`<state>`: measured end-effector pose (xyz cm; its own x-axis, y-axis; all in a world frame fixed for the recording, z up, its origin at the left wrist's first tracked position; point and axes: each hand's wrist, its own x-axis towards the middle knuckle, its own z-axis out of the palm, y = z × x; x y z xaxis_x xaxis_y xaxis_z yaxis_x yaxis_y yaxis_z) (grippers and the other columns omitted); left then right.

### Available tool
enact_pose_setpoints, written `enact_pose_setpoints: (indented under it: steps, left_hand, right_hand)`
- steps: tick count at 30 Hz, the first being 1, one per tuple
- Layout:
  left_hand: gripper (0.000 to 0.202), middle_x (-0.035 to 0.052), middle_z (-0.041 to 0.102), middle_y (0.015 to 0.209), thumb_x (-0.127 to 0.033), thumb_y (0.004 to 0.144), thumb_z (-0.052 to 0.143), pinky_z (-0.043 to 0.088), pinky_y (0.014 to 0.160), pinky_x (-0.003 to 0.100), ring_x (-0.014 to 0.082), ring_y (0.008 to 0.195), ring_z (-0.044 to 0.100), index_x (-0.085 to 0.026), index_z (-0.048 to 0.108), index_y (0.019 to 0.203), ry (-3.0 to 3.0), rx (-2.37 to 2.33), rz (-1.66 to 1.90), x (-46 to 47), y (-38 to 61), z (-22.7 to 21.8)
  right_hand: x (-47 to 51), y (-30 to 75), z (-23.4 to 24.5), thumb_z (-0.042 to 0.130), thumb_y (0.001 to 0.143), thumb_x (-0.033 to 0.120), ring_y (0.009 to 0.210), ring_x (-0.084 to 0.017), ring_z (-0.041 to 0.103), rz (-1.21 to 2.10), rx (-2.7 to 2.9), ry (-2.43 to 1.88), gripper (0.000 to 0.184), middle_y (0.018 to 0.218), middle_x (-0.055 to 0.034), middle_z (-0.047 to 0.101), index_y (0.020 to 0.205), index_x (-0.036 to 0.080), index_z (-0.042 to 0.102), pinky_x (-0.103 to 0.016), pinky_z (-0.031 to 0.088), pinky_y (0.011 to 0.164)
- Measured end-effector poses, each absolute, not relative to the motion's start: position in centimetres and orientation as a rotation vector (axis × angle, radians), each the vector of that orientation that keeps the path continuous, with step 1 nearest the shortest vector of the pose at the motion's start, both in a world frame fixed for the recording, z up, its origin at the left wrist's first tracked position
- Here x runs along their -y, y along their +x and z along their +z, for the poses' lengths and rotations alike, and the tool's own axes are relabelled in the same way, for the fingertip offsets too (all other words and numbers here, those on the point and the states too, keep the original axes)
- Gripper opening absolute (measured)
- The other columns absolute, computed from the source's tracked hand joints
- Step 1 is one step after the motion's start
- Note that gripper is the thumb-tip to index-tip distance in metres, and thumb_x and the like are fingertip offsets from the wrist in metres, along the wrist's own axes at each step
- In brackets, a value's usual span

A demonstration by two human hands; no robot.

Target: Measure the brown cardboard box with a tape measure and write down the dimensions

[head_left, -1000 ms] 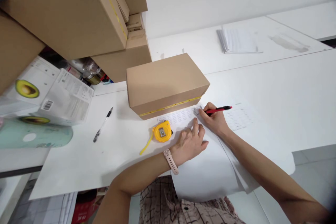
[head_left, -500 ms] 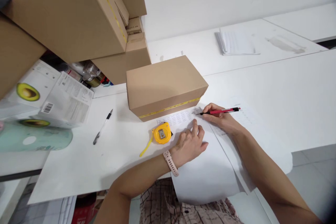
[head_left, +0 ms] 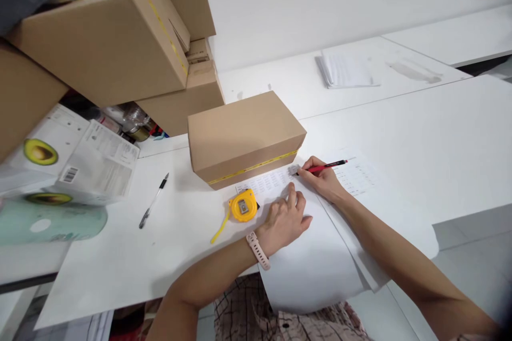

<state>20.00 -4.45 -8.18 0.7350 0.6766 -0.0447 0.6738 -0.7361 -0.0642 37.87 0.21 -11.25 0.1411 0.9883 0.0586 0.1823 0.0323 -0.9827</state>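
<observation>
My right hand (head_left: pixel 323 181) grips a red and black pen (head_left: pixel 325 167), its tip on a printed sheet with rows of small text (head_left: pixel 272 181). My left hand (head_left: pixel 283 222) lies on the paper with its fingers somewhat spread, the index finger pointing toward the pen tip and nothing held. A pale pink wristband (head_left: pixel 258 250) circles my left wrist. Just left of that hand sits a yellow tape measure (head_left: pixel 243 206) with a short end of its tape out. Behind the sheet stands a closed cardboard box (head_left: pixel 246 136) with yellow tape along its lower front side.
A black and clear pen (head_left: pixel 154 201) lies on the white table (head_left: pixel 176 256) at left. Beyond it are white cartons with avocado pictures (head_left: pixel 102 162), a mint-green package (head_left: pixel 76 222) and large stacked cardboard boxes (head_left: pixel 104 48). A paper stack (head_left: pixel 348 69) lies at the back.
The view has shifted slightly, so most things appear a little further left. In my right hand the pen has tilted a bit, its tip still on the sheet. My left hand stays on the paper.
</observation>
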Motion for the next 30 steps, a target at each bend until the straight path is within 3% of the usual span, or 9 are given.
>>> enact_pose_setpoints:
  steps: [9, 12, 15, 20, 24, 27, 30]
  left_hand:
    - [0.062, 0.0256, 0.039, 0.157, -0.050, 0.098, 0.049, 0.059, 0.070, 0.034, 0.0242, 0.087, 0.071, -0.007, 0.047, 0.142, -2.914, 1.146, 0.108, 4.3, 20.0, -8.2]
    - [0.061, 0.0263, 0.038, 0.157, -0.051, 0.099, 0.049, 0.059, 0.069, 0.034, 0.0243, 0.088, 0.072, -0.007, 0.047, 0.142, -2.923, 1.148, 0.121, 4.3, 20.0, -8.4]
    - [0.060, 0.0265, 0.037, 0.157, -0.050, 0.099, 0.048, 0.060, 0.070, 0.035, 0.0245, 0.089, 0.072, -0.009, 0.047, 0.142, -2.918, 1.151, 0.115, 4.5, 20.1, -8.5]
    - [0.058, 0.0245, 0.036, 0.158, -0.049, 0.099, 0.049, 0.060, 0.073, 0.037, 0.0259, 0.094, 0.072, -0.010, 0.046, 0.142, -2.912, 1.192, 0.122, 4.6, 20.2, -8.4]
    - [0.056, 0.0209, 0.034, 0.160, -0.046, 0.098, 0.054, 0.059, 0.080, 0.039, 0.0267, 0.102, 0.070, -0.012, 0.045, 0.142, -2.959, 1.237, 0.077, 4.7, 19.7, -8.4]
    - [0.045, 0.0147, 0.046, 0.154, -0.041, 0.096, 0.058, 0.057, 0.088, 0.039, 0.0259, 0.113, 0.066, -0.017, 0.052, 0.134, -3.033, 1.242, -0.159, 5.5, 18.6, -8.6]
    - [0.028, 0.0076, 0.065, 0.131, -0.032, 0.097, 0.056, 0.053, 0.095, 0.037, 0.0225, 0.112, 0.063, -0.022, 0.060, 0.123, -3.021, 1.258, -0.456, 6.7, 16.6, -8.6]
  right_hand:
    - [-0.5, 38.2, -11.9, 0.069, 0.085, 0.044, 0.061, -0.013, 0.043, 0.774, 1.205, -1.423, 0.031, 0.066, 0.0035, 0.049, 0.072, 0.022, 0.052, -0.027, 0.036, 0.057]
    - [-0.6, 38.6, -12.0, 0.062, 0.090, 0.048, 0.062, -0.014, 0.050, 0.672, 1.133, -1.435, 0.026, 0.071, 0.0020, 0.056, 0.085, 0.023, 0.059, -0.027, 0.039, 0.058]
    - [-0.7, 39.1, -12.2, 0.054, 0.095, 0.048, 0.073, -0.018, 0.061, 0.545, 1.191, -1.492, 0.028, 0.091, -0.0035, 0.068, 0.105, 0.024, 0.064, -0.031, 0.047, 0.066]
    - [-0.3, 39.5, -12.5, 0.045, 0.097, 0.022, 0.107, -0.027, 0.061, 0.169, 1.721, -1.597, 0.029, 0.114, -0.0086, 0.069, 0.114, 0.025, 0.067, -0.037, 0.047, 0.084]
    - [-0.5, 39.5, -13.0, 0.044, 0.091, 0.008, 0.106, -0.028, 0.058, -0.020, 2.004, -1.671, 0.042, 0.113, -0.0112, 0.070, 0.119, 0.023, 0.071, -0.037, 0.047, 0.081]
    - [-0.9, 39.6, -13.6, 0.044, 0.091, 0.007, 0.100, -0.027, 0.058, -0.099, 2.057, -1.679, 0.043, 0.112, -0.0107, 0.072, 0.118, 0.024, 0.074, -0.037, 0.046, 0.083]
    - [-1.1, 39.8, -14.1, 0.044, 0.093, 0.009, 0.099, -0.027, 0.059, -0.125, 2.071, -1.665, 0.043, 0.115, -0.0101, 0.072, 0.118, 0.024, 0.075, -0.037, 0.046, 0.084]
